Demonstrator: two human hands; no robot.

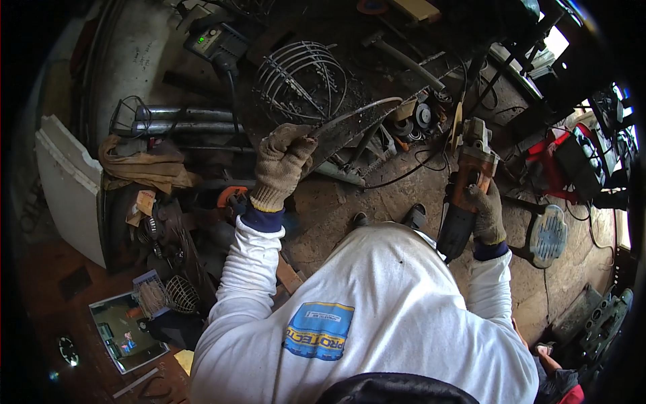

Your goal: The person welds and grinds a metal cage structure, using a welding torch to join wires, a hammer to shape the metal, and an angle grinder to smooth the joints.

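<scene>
My left hand, in a knitted work glove, grips a dark curved sheet-metal piece by its near end, holding it up above the floor. My right hand, also gloved, is closed around the body of an orange angle grinder. The grinder's disc points away from me and sits to the right of the metal piece, apart from it. A black cable runs from the grinder across the floor. My white long-sleeved shirt fills the lower middle of the view.
A round wire cage lies beyond the metal piece, with a welding unit and metal pipes at the left. Rags, a smaller wire basket and scrap crowd the lower left. A perforated metal plate lies at the right.
</scene>
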